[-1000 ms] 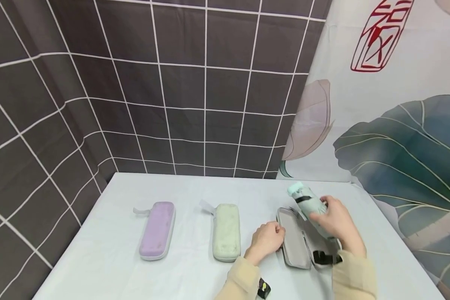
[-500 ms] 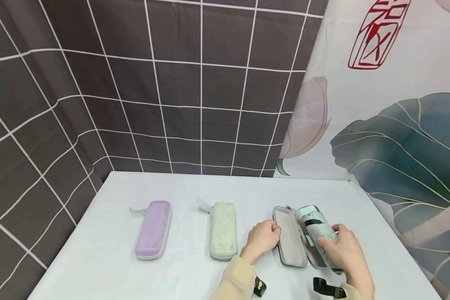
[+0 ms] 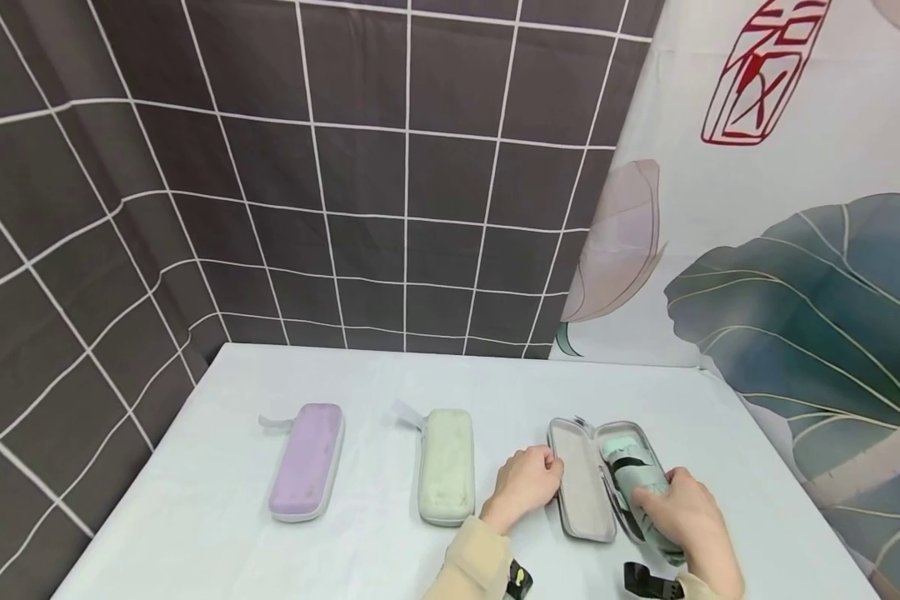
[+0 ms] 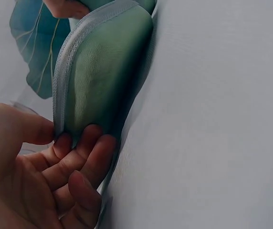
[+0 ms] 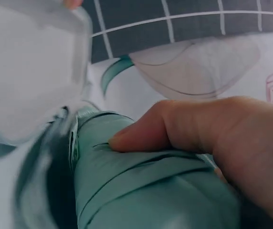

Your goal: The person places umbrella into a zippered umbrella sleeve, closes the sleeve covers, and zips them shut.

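A folded mint-green umbrella (image 3: 636, 477) with a black band lies partly in the right half of an unzipped case (image 3: 583, 487). Its far end sits inside the rim, while the near end is mostly covered by my right hand (image 3: 686, 512). That hand grips the umbrella from above, with the thumb across the folded cloth (image 5: 136, 186) in the right wrist view. My left hand (image 3: 523, 487) pinches the left edge of the case's grey-lined lid. In the left wrist view, thumb and fingertips hold the zipped rim of the case's green outer shell (image 4: 103, 71).
A closed pale green case (image 3: 447, 467) lies left of my left hand, and a closed purple case (image 3: 309, 461) farther left. Each has a strap at its far end. The white table (image 3: 375, 550) meets a dark gridded curtain (image 3: 360, 250) at the back.
My right hand has brought the umbrella down and toward me, from above the case into its right half. My left hand stays on the lid's edge.
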`<state>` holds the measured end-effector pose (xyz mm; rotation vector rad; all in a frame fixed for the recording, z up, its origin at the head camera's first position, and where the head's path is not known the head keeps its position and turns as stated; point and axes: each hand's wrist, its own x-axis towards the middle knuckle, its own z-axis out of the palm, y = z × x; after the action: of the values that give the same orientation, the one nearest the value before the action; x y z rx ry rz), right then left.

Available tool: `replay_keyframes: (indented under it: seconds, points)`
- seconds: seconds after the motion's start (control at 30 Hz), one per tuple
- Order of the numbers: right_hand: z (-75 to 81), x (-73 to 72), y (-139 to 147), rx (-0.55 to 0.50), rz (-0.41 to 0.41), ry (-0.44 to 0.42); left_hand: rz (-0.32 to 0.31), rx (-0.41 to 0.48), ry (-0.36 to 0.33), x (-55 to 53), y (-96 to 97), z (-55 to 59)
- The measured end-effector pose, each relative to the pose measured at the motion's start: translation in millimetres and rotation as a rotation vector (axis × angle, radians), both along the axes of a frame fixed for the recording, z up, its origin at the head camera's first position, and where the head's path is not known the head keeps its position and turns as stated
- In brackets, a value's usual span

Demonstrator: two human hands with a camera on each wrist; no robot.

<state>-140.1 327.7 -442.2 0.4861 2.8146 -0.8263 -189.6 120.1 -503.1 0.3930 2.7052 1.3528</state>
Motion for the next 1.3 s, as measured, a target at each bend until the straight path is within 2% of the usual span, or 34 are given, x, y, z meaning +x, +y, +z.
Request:
replay_keyframes:
  seconds: [0.27,0.77,1.03,1.13,1.3]
  points:
    - [-5.8,-5.2,-10.0,0.010,-0.074,0.038,-0.020,-0.016,-0.005,0.6,-1.2,3.8]
    - [-19.5,-11.3,-15.0,-0.018,-0.136,0.157,-0.057,-0.031,-0.005,-1.6,-7.0,6.8]
    - [-37.8,-11.8,-9.9,0.004,-0.139,0.243,-0.058,-0.039,-0.009,-1.2,-7.0,5.5]
    - [-45.0,-11.6,-6.7,-0.007,-0.132,0.246,-0.055,-0.039,-0.015,-1.2,-6.9,5.4]
    - [-47.3,-14.2,-0.3,-0.054,-0.062,0.209,-0.035,-0.032,-0.006,-2.0,-6.7,6.3]
